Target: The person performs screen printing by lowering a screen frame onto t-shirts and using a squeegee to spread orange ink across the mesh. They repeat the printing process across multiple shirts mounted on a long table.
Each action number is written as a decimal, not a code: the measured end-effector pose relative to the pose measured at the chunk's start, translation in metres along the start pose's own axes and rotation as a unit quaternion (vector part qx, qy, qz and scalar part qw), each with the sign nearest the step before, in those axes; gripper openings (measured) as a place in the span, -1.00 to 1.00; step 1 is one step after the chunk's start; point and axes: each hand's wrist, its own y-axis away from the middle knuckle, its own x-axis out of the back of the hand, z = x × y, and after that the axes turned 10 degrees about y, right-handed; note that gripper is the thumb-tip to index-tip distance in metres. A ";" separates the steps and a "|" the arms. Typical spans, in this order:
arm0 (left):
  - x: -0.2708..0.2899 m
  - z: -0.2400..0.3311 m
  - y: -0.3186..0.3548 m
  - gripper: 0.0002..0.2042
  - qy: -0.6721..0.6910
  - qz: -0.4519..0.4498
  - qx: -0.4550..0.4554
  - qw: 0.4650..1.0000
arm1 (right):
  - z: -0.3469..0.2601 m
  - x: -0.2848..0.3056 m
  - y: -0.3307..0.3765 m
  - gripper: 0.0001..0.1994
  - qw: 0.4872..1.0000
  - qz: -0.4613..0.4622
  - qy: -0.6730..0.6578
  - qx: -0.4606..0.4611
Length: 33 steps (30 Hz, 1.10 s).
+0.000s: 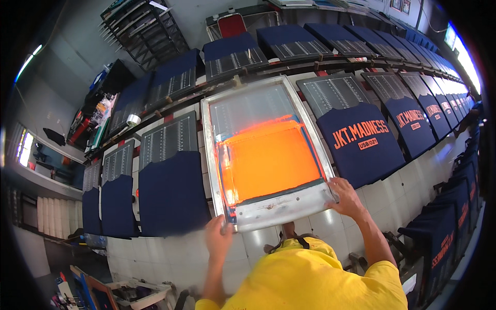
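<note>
Screen frame [263, 150] of pale metal lying flat on a long white tiled table [330, 222], its mesh flooded with orange ink [268, 160] over the near half and grey toward the far end. Left hand [218, 238] grips the frame's near left corner, fingers curled over the edge with the thumb side on top; right hand [345, 196] lies on the near right corner, fingers bent and spread along the rim. Both hands are closed on the frame's near bar, which shows scuffed bare metal. Just left of the frame, a blank navy shirt [170, 191] sits on its board, with two more blank shirts beyond it. Just right, a printed shirt [361, 142] carries orange lettering, and further printed shirts run in a row toward the far right. A second row of navy shirts lines the back of the table. Person's yellow top [310, 279] fills the lower edge. A dark rack [144, 28] stands at upper left.
</note>
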 end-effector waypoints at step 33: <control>-0.045 0.015 -0.025 -0.64 -0.092 -0.104 -0.183 0.973 | 0.005 -0.025 -0.019 -0.72 0.990 0.029 0.062 0.125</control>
